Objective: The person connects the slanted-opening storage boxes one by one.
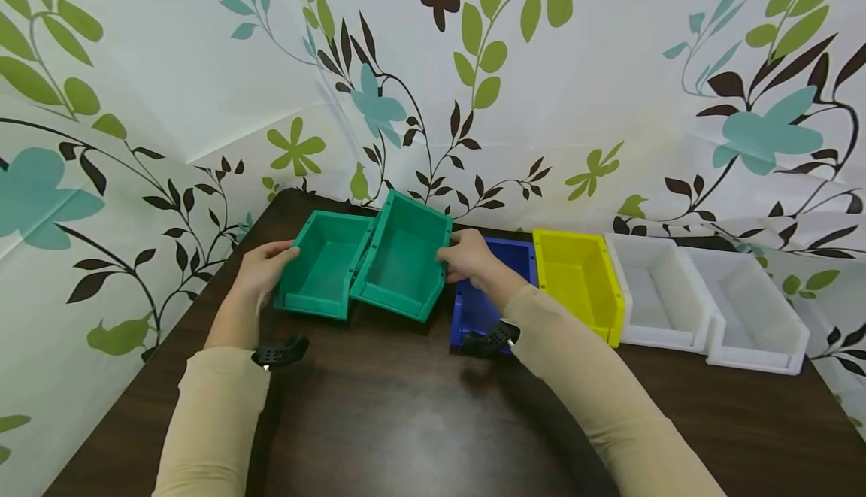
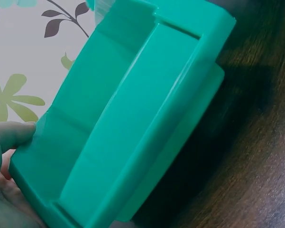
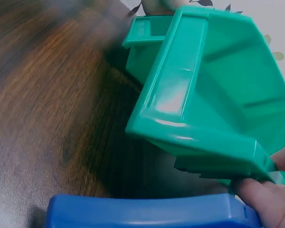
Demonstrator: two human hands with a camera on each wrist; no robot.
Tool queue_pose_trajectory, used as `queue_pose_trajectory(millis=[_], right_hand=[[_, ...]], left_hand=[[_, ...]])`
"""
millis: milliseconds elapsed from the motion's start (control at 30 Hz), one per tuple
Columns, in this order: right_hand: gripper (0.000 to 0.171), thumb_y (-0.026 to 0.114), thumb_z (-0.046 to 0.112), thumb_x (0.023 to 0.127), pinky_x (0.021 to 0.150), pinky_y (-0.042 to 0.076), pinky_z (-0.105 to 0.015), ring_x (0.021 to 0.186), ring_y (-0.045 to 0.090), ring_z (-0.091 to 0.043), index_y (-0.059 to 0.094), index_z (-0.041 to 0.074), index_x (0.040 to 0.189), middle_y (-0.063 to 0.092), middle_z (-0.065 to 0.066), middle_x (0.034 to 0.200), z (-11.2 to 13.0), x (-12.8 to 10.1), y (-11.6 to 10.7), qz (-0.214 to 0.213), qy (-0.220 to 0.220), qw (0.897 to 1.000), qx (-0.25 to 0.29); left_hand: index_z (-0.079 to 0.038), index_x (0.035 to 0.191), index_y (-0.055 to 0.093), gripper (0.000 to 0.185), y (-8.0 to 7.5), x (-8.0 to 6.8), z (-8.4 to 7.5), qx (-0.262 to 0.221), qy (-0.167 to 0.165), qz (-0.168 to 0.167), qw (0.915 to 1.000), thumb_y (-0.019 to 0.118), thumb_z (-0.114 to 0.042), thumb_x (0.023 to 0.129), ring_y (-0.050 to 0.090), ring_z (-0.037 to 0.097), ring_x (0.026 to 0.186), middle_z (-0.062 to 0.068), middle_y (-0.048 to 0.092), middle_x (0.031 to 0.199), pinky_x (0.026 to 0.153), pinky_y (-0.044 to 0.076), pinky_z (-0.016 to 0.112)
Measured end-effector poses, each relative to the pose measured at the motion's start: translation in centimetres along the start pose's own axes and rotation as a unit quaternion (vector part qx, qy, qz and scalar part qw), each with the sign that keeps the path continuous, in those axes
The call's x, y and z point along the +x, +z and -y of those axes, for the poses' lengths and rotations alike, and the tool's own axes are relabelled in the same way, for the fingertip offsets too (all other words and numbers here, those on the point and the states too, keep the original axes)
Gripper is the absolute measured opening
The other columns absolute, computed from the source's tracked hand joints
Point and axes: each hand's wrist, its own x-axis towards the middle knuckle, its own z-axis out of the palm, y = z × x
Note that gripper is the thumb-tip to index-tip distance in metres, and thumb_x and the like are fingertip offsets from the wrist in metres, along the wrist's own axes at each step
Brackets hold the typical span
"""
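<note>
head: left hand (image 1: 267,264) holds the flat green bin (image 1: 323,265) on the tabletop (image 1: 406,422); right hand (image 1: 470,256) grips the tilted green bin (image 1: 404,256) (raised, leaning on its twin). left wrist: fingers (image 2: 12,135) curl on the wall. right wrist: fingers (image 3: 263,197) pinch the rim beside the blue bin (image 3: 147,211). joining step; next, i judge, level and seat it.

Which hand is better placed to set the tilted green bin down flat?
Right. The right hand already grips the tilted green bin at its right wall. The left hand holds the other green bin, which lies flat.
</note>
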Motion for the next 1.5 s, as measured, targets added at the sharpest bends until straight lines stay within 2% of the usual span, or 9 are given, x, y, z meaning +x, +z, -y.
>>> queue_pose_trajectory(millis=[167,467,600,867,1033,1300,1500], right_hand=[[0.058,0.055,0.001,0.087,0.069,0.059,-0.036,0.093,0.069,-0.033,0.036,-0.003,0.142,0.063,-0.025,0.114,0.1,-0.1,0.0,0.002,0.006,1.0,-0.004],[0.057,0.056,0.001,0.087,0.07,0.058,-0.038,0.09,0.069,-0.033,0.037,-0.004,0.141,0.063,-0.025,0.114,-0.2,0.0,-0.1,0.01,0.018,0.999,-0.03],[0.057,0.057,0.002,0.087,0.067,0.059,-0.036,0.084,0.071,-0.03,0.038,-0.005,0.14,0.064,-0.025,0.113,-0.2,-0.1,-0.2,0.012,0.022,0.999,-0.036],[0.058,0.058,0.002,0.086,0.069,0.059,-0.038,0.067,0.068,-0.019,0.038,-0.006,0.14,0.065,-0.025,0.108,-0.2,-0.4,-0.2,0.018,0.024,0.998,-0.048],[0.057,0.058,0.001,0.086,0.067,0.059,-0.037,0.07,0.069,-0.021,0.039,-0.007,0.139,0.065,-0.025,0.107,-0.1,-0.4,-0.2,0.018,0.023,0.998,-0.049],[0.057,0.058,0.002,0.085,0.071,0.058,-0.04,0.074,0.07,-0.024,0.04,-0.007,0.139,0.065,-0.026,0.108,0.2,-0.4,-0.2,0.018,0.026,0.997,-0.063],[0.057,0.058,0.002,0.085,0.065,0.059,-0.035,0.073,0.07,-0.024,0.04,-0.007,0.138,0.065,-0.026,0.107,0.1,-0.4,-0.3,0.019,0.02,0.997,-0.072]], left_hand=[[-0.006,0.143,0.04,0.057,0.3,-0.5,0.1,-0.009,-0.001,0.0,1.0,0.047,-0.039,0.097,0.035,0.036,0.131,0.02,0.034,0.148,0.105,0.033,0.051],[-0.003,0.139,0.044,0.049,1.3,-2.1,0.1,-0.034,-0.018,-0.038,0.9986,0.045,-0.03,0.099,0.043,0.029,0.118,0.02,0.042,0.139,0.09,0.04,0.038],[-0.002,0.139,0.044,0.047,1.6,-2.5,0.0,-0.046,-0.023,-0.048,0.9975,0.045,-0.028,0.099,0.043,0.029,0.119,0.02,0.043,0.138,0.092,0.041,0.039],[-0.001,0.139,0.044,0.047,1.5,-2.9,0.1,-0.043,-0.015,-0.055,0.9974,0.044,-0.027,0.099,0.043,0.03,0.12,0.021,0.044,0.137,0.095,0.041,0.042],[-0.002,0.139,0.044,0.048,1.4,-2.9,0.1,-0.043,-0.01,-0.05,0.9978,0.044,-0.028,0.099,0.043,0.032,0.121,0.021,0.044,0.137,0.097,0.041,0.045],[-0.001,0.138,0.044,0.047,1.3,-2.7,0.1,-0.043,-0.006,-0.047,0.998,0.045,-0.028,0.099,0.044,0.033,0.123,0.022,0.045,0.138,0.098,0.041,0.047],[0.0,0.137,0.045,0.046,1.3,-2.8,0.0,-0.045,-0.002,-0.044,0.998,0.045,-0.026,0.099,0.044,0.033,0.122,0.022,0.045,0.137,0.097,0.041,0.046]])
